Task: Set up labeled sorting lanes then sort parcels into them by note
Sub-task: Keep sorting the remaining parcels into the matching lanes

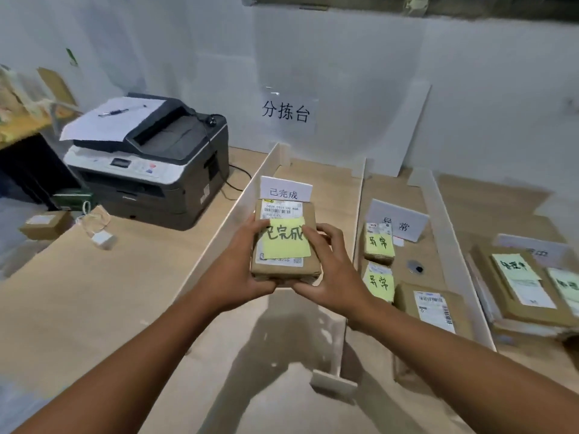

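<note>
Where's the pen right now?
Head view, upper left: the slim dark pen lies on a white paper sheet atop the grey printer.

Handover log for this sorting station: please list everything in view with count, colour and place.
brown cardboard parcel with a yellow sticky note: one, brown, held over the left lane
small brown parcels with yellow notes: two, brown, middle lane
brown parcel with a white shipping label: one, brown, middle lane, nearest
flat brown parcels with pale notes: stacked, count unclear, right lane
white lane label cards: three, white, one per lane
white divider boards: three, white, between lanes
grey and white printer: one, grey-white, left of lanes
white wall sign: one, white, behind the lanes
left hand, right hand: two, each with a grip on the held parcel
</note>
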### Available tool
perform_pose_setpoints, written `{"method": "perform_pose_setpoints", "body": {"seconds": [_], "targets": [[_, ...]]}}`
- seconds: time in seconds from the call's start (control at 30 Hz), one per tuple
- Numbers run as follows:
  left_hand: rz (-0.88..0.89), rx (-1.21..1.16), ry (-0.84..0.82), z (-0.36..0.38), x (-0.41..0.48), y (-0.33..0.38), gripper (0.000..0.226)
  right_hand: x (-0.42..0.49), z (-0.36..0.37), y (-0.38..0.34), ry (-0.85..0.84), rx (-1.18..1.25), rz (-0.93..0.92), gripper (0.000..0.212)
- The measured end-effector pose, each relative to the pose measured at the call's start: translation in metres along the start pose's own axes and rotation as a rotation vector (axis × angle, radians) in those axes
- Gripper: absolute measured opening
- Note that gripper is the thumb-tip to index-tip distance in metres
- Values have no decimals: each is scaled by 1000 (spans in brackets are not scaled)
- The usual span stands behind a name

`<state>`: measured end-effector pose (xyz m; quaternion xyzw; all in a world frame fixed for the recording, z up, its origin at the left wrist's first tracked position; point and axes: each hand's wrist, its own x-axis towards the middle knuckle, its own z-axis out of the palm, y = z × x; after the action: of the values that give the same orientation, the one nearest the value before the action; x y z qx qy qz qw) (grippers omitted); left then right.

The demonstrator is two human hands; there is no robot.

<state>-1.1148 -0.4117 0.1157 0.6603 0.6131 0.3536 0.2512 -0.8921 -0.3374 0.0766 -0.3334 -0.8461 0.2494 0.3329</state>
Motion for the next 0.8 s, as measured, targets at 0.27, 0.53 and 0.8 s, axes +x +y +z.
{"method": "perform_pose_setpoints", "body": {"seconds": [0.27, 0.53, 0.8], "targets": [[23, 16, -141, 54, 134, -74, 105, 55, 19, 104, -1, -93, 226, 100], [-44, 4, -303, 111, 214, -154, 102, 85, 71, 194, -69, -102, 443, 97], [-34, -32, -374, 153, 250, -211, 96, 102, 113, 240, -141, -190, 595, 104]]}}
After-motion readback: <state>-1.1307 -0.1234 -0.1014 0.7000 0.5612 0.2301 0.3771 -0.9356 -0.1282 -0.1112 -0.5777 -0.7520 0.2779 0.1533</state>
